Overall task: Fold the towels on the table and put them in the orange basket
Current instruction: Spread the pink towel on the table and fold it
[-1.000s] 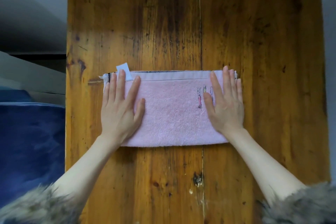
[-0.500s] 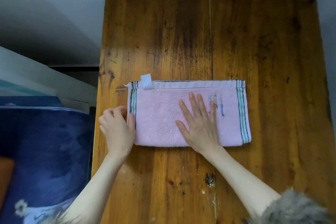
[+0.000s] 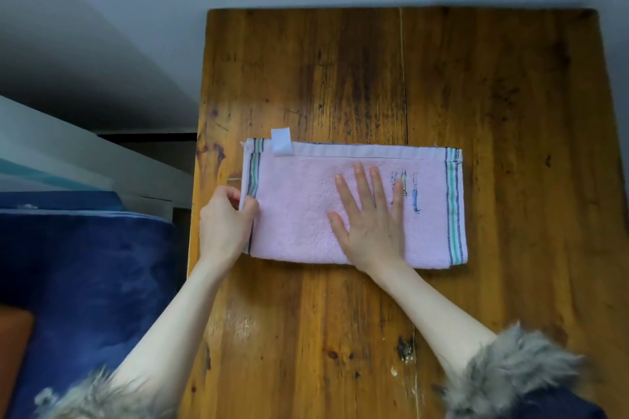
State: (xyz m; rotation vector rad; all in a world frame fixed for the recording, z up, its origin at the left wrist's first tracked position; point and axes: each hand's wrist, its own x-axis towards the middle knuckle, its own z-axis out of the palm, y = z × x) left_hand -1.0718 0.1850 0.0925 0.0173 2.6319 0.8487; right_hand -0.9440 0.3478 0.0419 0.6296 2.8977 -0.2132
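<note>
A pink towel (image 3: 299, 214), folded into a long band with striped ends and a white tag, lies across the middle of the wooden table (image 3: 391, 71). My left hand (image 3: 223, 224) pinches the towel's left edge between thumb and curled fingers. My right hand (image 3: 371, 221) lies flat on the towel's middle, fingers spread and straight. An orange shape (image 3: 13, 350) at the lower left edge may be the basket; only a corner shows.
A dark blue fabric surface (image 3: 85, 282) lies left of the table, with white boards (image 3: 68, 160) behind it. The table's left edge runs just beside my left hand. Bare wood extends beyond and in front of the towel.
Both hands lay flat on the towel's ends a second ago. My left hand slid off to the left edge and now pinches it. My right hand moved to the middle.
</note>
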